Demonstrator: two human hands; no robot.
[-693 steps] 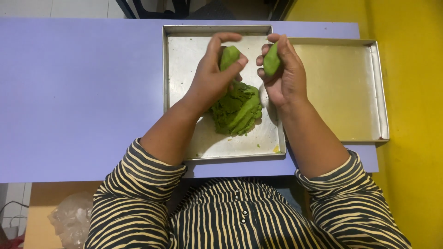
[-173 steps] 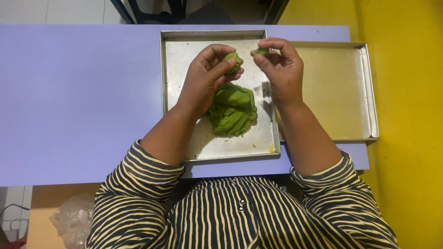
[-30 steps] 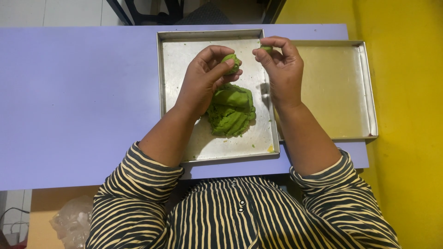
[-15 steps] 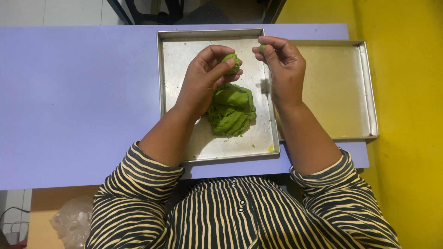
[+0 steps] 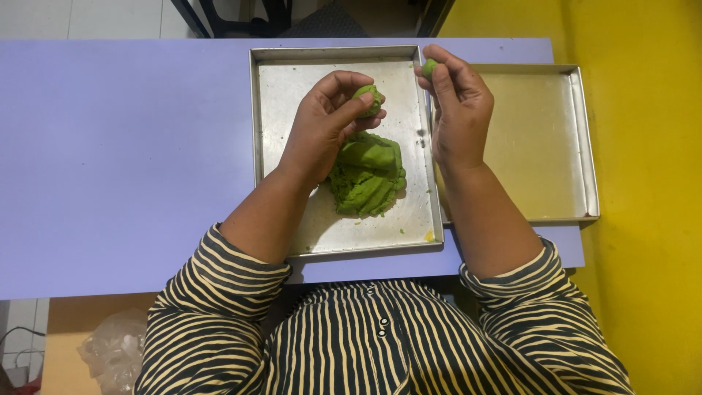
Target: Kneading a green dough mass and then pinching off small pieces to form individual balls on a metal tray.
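Dough ball [image 5: 368,100], green and bumpy, sat pinched in the left hand [image 5: 322,128] fingers. Right hand [image 5: 457,110] fingers, curled upward, squeezed a smaller green bit [image 5: 429,67].

Table [image 5: 124,146]: lying across the view in front of the person, with two trays sitting on it side by side.
Left tray [image 5: 292,73]: sitting nearer the table's middle, its right rim touching the right tray [image 5: 578,146].
Dough mound [image 5: 365,175]: resting in the left tray, towards its right half.
Left hand [image 5: 322,124]: hovering over the left tray just behind the mound, pinching a dough ball [image 5: 368,99].
Right hand [image 5: 457,110]: hovering where the two rims are meeting, holding a smaller dough piece [image 5: 429,68] (at the fingertips).
Plastic bag [image 5: 110,351]: lying below the table's near edge, on the left.
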